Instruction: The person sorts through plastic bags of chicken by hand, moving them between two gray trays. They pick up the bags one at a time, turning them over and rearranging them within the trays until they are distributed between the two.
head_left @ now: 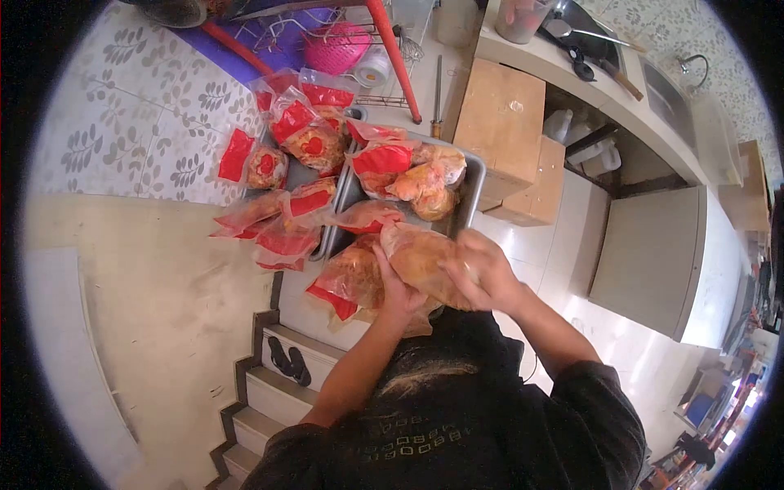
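I see left hand [398,292] and right hand [482,271] clamped on one bagged roast [420,257]; I reckon its slick plastic could slip, toppling bags [282,241] overhanging the tray [478,175]

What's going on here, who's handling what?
A person grips a clear bag of browned food with both hands: left hand at its side, right hand over its end. It sits at the near end of a metal tray piled with red-labelled bags. More lie on a second tray.
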Demonstrator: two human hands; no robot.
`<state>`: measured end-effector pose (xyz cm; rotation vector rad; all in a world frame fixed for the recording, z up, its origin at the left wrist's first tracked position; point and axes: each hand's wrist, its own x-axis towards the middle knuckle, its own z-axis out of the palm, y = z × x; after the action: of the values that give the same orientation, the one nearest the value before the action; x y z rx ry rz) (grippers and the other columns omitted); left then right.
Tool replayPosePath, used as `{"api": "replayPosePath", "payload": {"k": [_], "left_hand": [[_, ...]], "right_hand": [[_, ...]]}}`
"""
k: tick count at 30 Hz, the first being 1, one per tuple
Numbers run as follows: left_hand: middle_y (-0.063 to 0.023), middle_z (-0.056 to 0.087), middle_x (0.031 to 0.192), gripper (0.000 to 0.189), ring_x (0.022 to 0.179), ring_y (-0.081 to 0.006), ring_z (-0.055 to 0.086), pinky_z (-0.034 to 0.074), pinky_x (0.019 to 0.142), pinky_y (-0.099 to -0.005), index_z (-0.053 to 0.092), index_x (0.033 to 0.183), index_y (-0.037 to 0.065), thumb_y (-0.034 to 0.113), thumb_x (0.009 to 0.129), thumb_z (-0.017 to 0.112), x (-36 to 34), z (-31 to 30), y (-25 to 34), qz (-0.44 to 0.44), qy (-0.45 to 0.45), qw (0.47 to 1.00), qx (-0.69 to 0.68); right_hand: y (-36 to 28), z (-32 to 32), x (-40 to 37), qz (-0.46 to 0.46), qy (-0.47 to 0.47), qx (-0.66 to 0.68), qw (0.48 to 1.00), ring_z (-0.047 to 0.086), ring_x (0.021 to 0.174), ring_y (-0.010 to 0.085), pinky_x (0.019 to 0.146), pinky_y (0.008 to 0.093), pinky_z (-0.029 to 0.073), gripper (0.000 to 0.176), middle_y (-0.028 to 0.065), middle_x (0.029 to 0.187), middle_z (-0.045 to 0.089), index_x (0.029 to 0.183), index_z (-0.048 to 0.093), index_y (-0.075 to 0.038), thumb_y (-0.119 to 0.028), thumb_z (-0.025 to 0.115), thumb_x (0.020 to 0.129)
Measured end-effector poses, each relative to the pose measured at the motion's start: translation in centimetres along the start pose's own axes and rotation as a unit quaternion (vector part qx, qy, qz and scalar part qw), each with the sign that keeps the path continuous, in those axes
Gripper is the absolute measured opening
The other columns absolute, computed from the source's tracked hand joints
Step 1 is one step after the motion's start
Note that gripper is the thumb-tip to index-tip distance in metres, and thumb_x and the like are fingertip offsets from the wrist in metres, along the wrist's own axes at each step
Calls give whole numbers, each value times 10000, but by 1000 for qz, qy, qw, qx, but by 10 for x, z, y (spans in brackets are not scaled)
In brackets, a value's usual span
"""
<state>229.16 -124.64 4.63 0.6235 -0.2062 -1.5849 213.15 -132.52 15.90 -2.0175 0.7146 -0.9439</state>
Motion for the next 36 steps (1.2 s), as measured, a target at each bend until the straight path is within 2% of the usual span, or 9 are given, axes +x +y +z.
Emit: {"api": "replayPosePath", "payload": {"k": [4, 7, 15, 20, 23, 25, 31, 33, 36], "left_hand": [[-189, 439, 1468, 892, 1362, -331, 431, 363, 1131, -527, 397, 1459, 68, 634, 823, 663, 13, -33, -4, -10, 90, 983, -162], [-182, 448, 1457, 846, 1314, -322, 484, 431, 1089, -499, 405, 1445, 55, 438, 787, 775, 23, -53, 31, 62, -65, 993, -82], [-132, 610, 1213, 758, 1182, -304, 570, 517, 989, -435, 505, 1298, 25, 183, 657, 878, 39, -64, 46, 86, 115, 963, 227], [-134, 566, 1261, 832, 1142, -278, 586, 503, 989, -428, 455, 1291, 62, 55, 593, 908, 71, -60, 26, 229, -63, 746, 622], [-134, 596, 1214, 724, 1120, -283, 597, 499, 968, -411, 509, 1226, 61, 116, 627, 913, 85, -57, -12, 219, -17, 775, 593], [-137, 622, 1170, 647, 1115, -282, 606, 501, 950, -396, 546, 1185, 52, 152, 656, 905, 96, -60, -12, 211, -61, 684, 696], [-167, 700, 1014, 398, 927, -276, 685, 544, 796, -349, 627, 1057, 3, 205, 778, 826, 75, -40, 19, 71, 65, 686, 722], [-161, 711, 937, 327, 867, -269, 698, 547, 766, -346, 652, 1011, 0, 209, 808, 802, 56, -46, 33, 61, 98, 677, 727], [-148, 716, 878, 260, 819, -257, 706, 547, 745, -343, 677, 975, 5, 204, 839, 775, 21, -71, 55, 102, 71, 657, 743]], "right_hand": [[21, -17, -39, -36, 15, 31, 999, 448, 714, 305, 636, 384, 392, 112, 124, 791, 441, 804, 610, -36, -117, 607, 882], [59, -8, -62, 6, -15, -56, 998, 468, 881, 328, 778, 376, 415, 148, 153, 965, 489, 952, 618, -53, -192, 628, 905], [181, 76, -66, 228, 38, 32, 972, 515, 1043, 362, 931, 443, 432, 87, 159, 999, 515, 924, 618, -30, -68, 644, 850], [229, 86, -74, 193, -241, -331, 892, 533, 1118, 274, 1102, 467, 344, 168, 55, 926, 648, 939, 719, -121, -155, 620, 809], [247, 92, -76, 197, -275, -418, 843, 491, 1213, 237, 1217, 512, 162, 290, 44, 1075, 663, 1051, 723, -116, -242, 546, 859], [250, 99, -80, 215, -187, -419, 862, 500, 1203, 247, 1207, 519, 182, 266, 55, 1111, 656, 1015, 729, -102, -207, 534, 867], [177, 67, -62, 213, 60, -358, 907, 543, 1089, 412, 967, 446, 450, 291, 236, 1102, 601, 1077, 605, 49, -124, 558, 848], [105, 47, -53, 280, -16, -183, 942, 549, 1050, 390, 857, 489, 484, 313, 221, 1120, 595, 1114, 595, 1, -173, 586, 854], [57, 76, -87, 92, -126, -288, 945, 573, 985, 362, 763, 523, 504, 331, 187, 1114, 577, 1125, 595, -65, -250, 605, 850]]}}
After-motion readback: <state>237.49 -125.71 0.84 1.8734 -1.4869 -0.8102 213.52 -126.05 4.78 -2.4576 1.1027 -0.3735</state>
